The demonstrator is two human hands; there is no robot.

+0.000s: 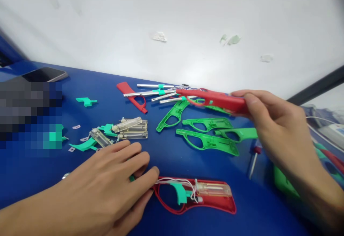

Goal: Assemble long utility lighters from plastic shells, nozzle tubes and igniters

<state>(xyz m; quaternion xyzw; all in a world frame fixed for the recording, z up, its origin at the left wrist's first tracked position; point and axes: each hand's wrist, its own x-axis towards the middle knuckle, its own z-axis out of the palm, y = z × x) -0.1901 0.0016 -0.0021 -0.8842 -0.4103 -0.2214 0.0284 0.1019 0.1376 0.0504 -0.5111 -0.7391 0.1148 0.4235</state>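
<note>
My right hand (274, 117) pinches the wide end of a red lighter housing half (223, 100), lifted over the parts at the back. Its narrow end points left. My left hand (115, 182) is closed at the narrow end of another red lighter housing half (215, 207), which lies open side up on the table. Inside that half sit a clear fuel tank (215, 189), a teal trigger (179, 193) and white wires (192, 185). My left fingers hide its tip.
Several green housing halves (209, 142) lie mid-table, with metal lighter tubes (150, 93) and a red half (131, 96) behind. Clear tanks (133, 134) and teal triggers (84, 144) are left. A screwdriver (254, 160) lies right, a phone (47, 74) back left. A white wall (188, 24) borders the table.
</note>
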